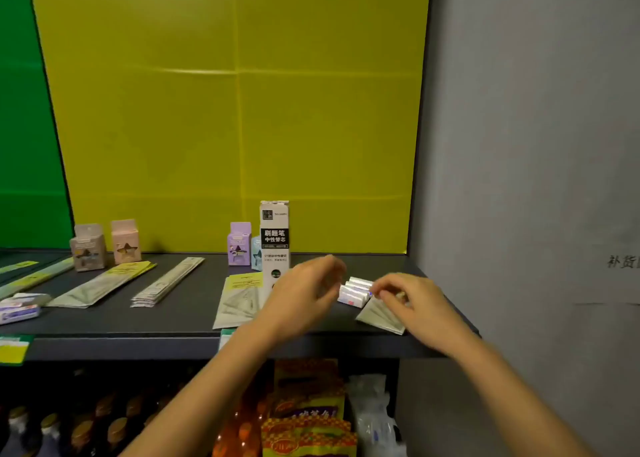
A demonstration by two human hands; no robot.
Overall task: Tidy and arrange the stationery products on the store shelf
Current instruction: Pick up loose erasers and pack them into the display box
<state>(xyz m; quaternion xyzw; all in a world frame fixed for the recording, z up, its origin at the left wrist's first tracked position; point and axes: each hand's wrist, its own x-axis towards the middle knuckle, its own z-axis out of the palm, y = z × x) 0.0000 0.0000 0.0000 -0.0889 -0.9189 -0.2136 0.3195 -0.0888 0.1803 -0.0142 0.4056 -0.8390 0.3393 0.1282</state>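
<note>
Open shelf (194,314) between long flat packets (168,281) and yellow-labelled packet (239,299). Clear height under yellow back panel (235,110). Blocked at centre by tall white box (274,238), at right by grey wall (519,145) and small white packs (355,290).

The dark grey shelf (187,318) carries stationery in a loose row. At its left end lie flat packets with yellow labels (20,276) and a stack of erasers (20,307). Behind them stand a grey star-window box (87,248) and a pink star-window box (126,242). Two long clear packets lie angled toward the back: a yellow-headed packet (104,283) and a stack of slim refill packets (168,282). Mid-shelf stand a purple box (239,245), a pale blue box (257,257) partly hidden, and a tall white refill box (275,238). A yellow-labelled packet (239,297) lies in front. At the right lie small white eraser blocks (355,292) beside a clear packet (379,316).
</note>
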